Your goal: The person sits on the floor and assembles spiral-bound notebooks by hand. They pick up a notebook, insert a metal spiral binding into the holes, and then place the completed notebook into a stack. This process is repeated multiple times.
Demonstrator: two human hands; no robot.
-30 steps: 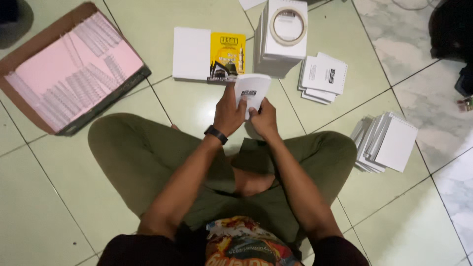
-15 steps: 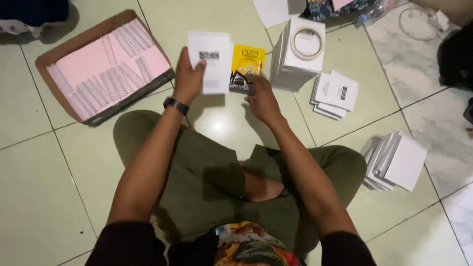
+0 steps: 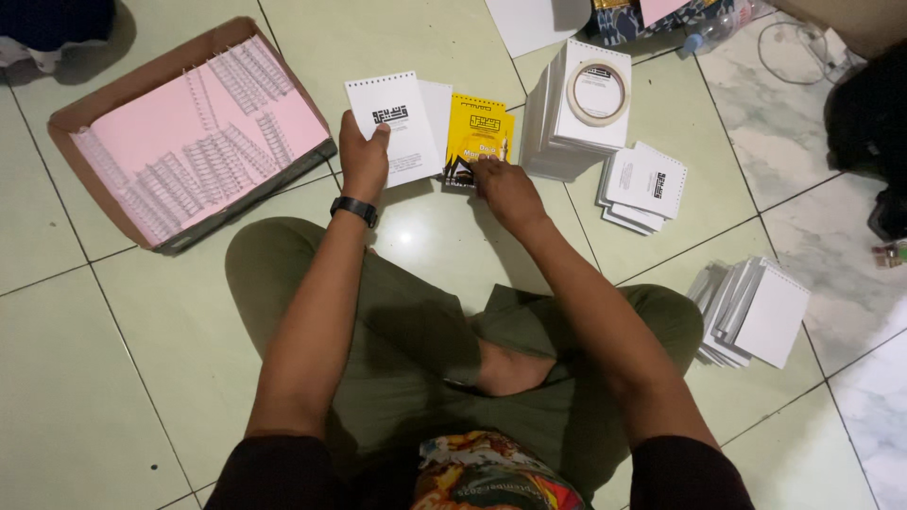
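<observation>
Here, head view, upper centre of frame: my left hand pinches the lower left corner of a white punched cover sheet, long axis running up-frame, its bulk above my fingers. Just right, touching it, lies the yellow cover sheet; my right hand, fingers loosely spread, presses its lower edge. Right: white page stack bearing a tape roll.

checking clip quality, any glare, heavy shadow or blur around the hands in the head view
Head view: a small glare spot on the glossy green floor tiles just below the left hand; soft shadow under the legs; right hand on the yellow booklet and the white notepad look sharp; the top right corner is dark.
</observation>
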